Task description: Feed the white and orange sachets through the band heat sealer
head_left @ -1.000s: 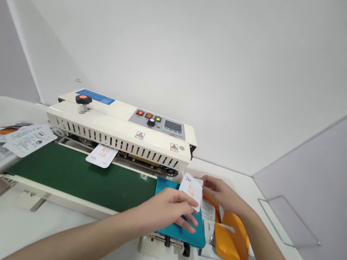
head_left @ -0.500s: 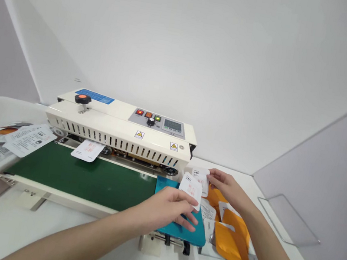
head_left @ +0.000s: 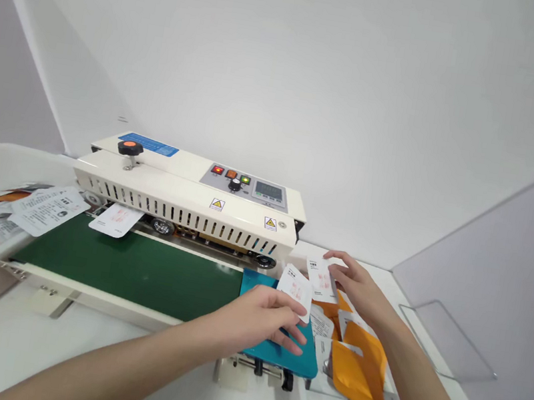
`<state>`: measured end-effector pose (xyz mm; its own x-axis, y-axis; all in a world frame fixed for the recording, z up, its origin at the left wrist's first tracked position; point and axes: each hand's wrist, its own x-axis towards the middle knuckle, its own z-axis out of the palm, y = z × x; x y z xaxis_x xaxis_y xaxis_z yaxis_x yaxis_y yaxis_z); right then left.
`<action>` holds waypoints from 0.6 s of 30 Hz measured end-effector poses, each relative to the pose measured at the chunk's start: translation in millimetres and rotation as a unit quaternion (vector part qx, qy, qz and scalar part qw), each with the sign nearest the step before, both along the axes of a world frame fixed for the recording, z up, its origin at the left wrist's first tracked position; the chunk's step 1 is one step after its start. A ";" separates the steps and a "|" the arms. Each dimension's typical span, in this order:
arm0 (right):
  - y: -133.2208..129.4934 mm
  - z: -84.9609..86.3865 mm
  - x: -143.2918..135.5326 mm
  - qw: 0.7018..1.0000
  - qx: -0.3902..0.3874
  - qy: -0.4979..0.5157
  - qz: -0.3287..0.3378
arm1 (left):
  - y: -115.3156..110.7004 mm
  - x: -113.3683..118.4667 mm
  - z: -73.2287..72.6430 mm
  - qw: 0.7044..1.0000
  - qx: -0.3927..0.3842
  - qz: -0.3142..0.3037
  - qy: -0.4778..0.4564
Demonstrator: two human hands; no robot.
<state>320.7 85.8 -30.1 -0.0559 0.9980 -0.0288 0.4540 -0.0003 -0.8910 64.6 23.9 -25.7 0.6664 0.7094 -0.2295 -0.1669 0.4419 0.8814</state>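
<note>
White wall (head_left: 286, 81) behind sealer (head_left: 181, 193), packet (head_left: 294, 287) being held by left hand (head_left: 261, 321) over plate (head_left: 305, 363), second packet (head_left: 321, 281) being gripped by right hand (head_left: 361, 291).

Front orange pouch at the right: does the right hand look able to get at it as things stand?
Probably yes: the orange pouch lies uncovered close to the right hand, though that hand would likely have to release its white packet first.
</note>
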 end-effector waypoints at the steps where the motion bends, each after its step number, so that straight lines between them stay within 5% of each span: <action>1: 0.7 -0.4 0.8 1.000 0.002 -0.010 -0.005 | -0.1 0.3 -0.6 1.000 -0.001 0.001 -0.002; 10: 0.5 0.9 1.7 0.995 -0.007 -0.101 -0.018 | -0.2 -0.3 0.6 1.000 0.001 0.002 0.001; 18: 0.5 0.4 -0.5 0.998 -0.024 -0.064 0.014 | -1.0 0.2 4.0 1.000 -0.003 0.004 0.003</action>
